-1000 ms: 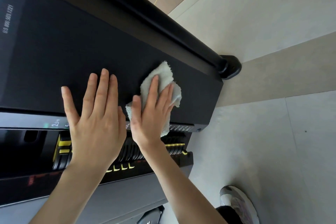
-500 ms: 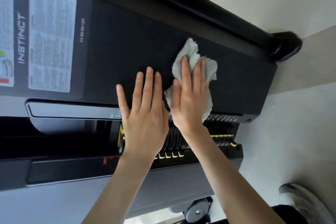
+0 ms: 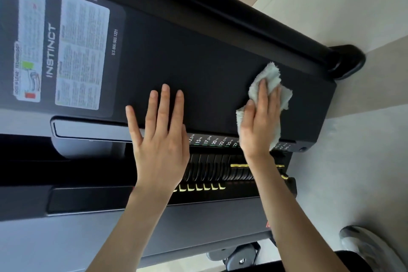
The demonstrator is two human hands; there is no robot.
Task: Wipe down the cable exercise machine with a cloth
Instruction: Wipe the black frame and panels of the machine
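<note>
The cable machine's black shroud panel fills the view, tilted. A pale, crumpled cloth lies against the panel near its lower right end. My right hand presses flat on the cloth with straight fingers. To the left, my left hand lies flat on the panel's lower edge, fingers spread and holding nothing. Below both hands the weight stack shows black plates with yellow marks and a strip of kg numbers.
Instruction labels and the word INSTINCT sit on the panel's left part. A thick black tube ends in a foot on the pale tiled floor. A shoe shows at bottom right.
My right hand has slid the cloth along the panel toward the foot end, away from my left hand. The left hand stays flat on the panel. The view has shifted.
</note>
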